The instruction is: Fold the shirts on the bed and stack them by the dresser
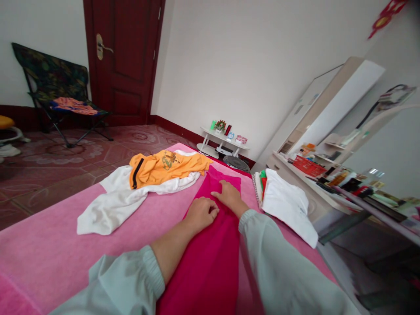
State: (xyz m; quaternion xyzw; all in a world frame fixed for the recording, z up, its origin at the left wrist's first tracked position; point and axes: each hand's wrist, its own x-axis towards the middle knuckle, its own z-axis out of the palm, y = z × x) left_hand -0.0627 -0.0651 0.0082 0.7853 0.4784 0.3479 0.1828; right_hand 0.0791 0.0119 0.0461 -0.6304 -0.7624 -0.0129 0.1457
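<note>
The left hand (201, 215) and right hand (229, 197) rest on the deep-pink cloth (210, 262), laid along the pink blanket (59, 245). The work looks like straightening; the next move probably calls for even, light pressure. Whether either grip is clamped on fabric, or what the red basket (307, 166) holds, I cannot tell.

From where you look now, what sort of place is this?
Probably a home bedroom: a cluttered dressing table stands at right, a folding camp chair near the dark-red door, and magenta cloth lies on a pink cover.
</note>
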